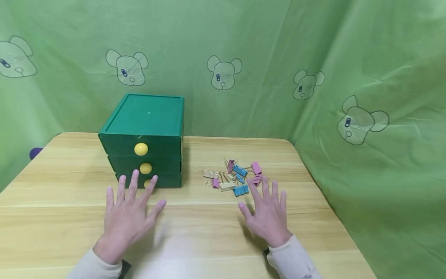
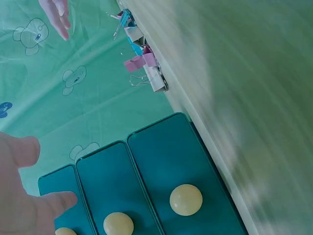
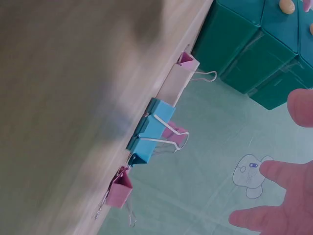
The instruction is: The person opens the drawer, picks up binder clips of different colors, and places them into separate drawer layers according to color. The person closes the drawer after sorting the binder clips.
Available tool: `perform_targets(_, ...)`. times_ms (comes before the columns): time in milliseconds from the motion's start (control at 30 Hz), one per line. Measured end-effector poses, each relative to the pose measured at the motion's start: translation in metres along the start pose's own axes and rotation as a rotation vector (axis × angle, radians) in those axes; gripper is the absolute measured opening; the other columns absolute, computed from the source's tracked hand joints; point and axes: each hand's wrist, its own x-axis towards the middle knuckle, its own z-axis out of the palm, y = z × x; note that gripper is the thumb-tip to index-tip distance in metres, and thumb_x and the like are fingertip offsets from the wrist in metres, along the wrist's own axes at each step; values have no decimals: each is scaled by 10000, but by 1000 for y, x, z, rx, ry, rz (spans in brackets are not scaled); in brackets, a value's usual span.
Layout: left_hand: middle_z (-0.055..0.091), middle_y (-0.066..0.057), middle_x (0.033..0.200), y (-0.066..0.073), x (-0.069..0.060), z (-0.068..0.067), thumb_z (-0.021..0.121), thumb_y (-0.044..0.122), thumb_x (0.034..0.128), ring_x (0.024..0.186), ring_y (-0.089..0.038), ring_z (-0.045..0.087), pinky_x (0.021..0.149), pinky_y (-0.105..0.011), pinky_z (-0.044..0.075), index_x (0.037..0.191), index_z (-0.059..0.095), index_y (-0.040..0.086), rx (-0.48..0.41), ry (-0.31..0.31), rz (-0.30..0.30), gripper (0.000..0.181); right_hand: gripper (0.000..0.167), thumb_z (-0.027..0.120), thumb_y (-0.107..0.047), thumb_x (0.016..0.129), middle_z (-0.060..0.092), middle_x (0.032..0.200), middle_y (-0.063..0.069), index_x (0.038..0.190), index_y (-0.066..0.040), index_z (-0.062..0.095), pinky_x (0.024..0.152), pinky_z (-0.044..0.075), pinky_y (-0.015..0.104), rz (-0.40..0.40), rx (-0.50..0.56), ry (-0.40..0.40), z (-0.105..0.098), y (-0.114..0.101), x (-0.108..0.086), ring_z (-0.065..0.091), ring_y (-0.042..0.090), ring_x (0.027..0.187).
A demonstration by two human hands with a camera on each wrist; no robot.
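My left hand [image 1: 126, 219], fingers spread and straight, hovers in front of a green drawer unit [image 1: 146, 116] with round yellow knobs [image 1: 141, 149]. It holds nothing. On the right, my right hand [image 1: 267, 217] is also spread with straight fingers, just on the near side of a loose pile of binder clips. In that pile are blue clips [image 1: 241, 190], cream clips [image 1: 228, 186] and pink clips [image 1: 256, 167]. The right wrist view shows a blue clip [image 3: 151, 129] close up, apart from the fingers. All the drawers look closed; the lowest is partly hidden behind my left fingers.
The wooden table [image 1: 195, 232] carries the drawer unit at back left and the clips right of centre. A green curtain [image 1: 258, 38] with printed bear heads hangs behind the table and along its right side. A purple object [image 1: 35, 153] shows past the left edge.
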Motion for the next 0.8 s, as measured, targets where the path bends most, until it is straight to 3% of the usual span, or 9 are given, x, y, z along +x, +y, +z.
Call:
perform_targets(167,65,-250,1581,-1,3,-7,348,598,985,1400,-532,39,1082,-666,-65,1552,242,243,-35,32,18,678,737,565,-493,933,189,1542,280,1535,-168,289,1098,92,656,-53,86,14,-3,-4,7,153,515,1390)
perform_targets(333,157,-272,1559,-5,10,-22,399,536,997,1371,-543,175,1080,-672,138,1546,266,184,-85,106,76,665,728,600,-410,939,282,1525,241,1528,-120,289,1099,189,618,-145,242,32,-7,-12,17,247,432,1393)
perform_targets(400,240,-259,1540,-7,12,-28,440,510,993,1318,-535,310,993,-644,340,1532,303,161,-110,171,122,657,723,619,-367,938,314,1527,191,1528,-121,283,1090,234,603,-176,322,19,-9,-16,22,291,400,1384)
perform_targets(467,312,-235,1518,-10,15,-34,490,469,986,1236,-517,435,808,-579,492,1519,333,144,-152,231,167,643,716,643,-304,928,350,1521,135,1526,-137,288,1073,279,593,-200,404,5,-11,-21,27,339,370,1367)
perform_targets(533,381,-214,1487,-14,18,-39,543,410,974,1189,-487,499,641,-522,523,1495,376,113,-205,314,226,623,703,660,-235,914,382,1508,99,1516,-148,307,1057,321,574,-222,482,-7,-12,-26,33,388,341,1341)
perform_targets(567,408,-205,1472,-16,20,-43,556,395,970,1180,-472,514,628,-516,527,1482,395,98,-231,352,251,613,691,664,-208,910,411,1489,95,1508,-151,322,1049,338,567,-235,517,-11,-12,-28,35,414,326,1324)
perform_targets(667,467,-194,1429,-25,30,-52,541,420,974,1239,-411,494,849,-490,519,1435,453,43,-311,487,341,601,665,674,-140,887,510,1399,95,1479,-159,371,1026,386,522,-275,603,-16,-12,-36,43,491,276,1257)
perform_targets(733,499,-194,1398,-33,39,-59,507,497,971,1262,-394,479,1013,-450,428,1391,498,17,-359,589,396,638,629,665,-140,894,563,1329,92,1461,-164,394,1005,416,488,-303,645,-23,-11,-43,49,532,256,1211)
perform_targets(800,536,-192,1359,-40,49,-65,474,571,958,1182,-409,544,1049,-337,395,1344,541,1,-400,690,433,693,607,650,-148,903,589,1284,81,1455,-174,400,989,437,454,-330,676,-37,-11,-50,54,558,242,1175)
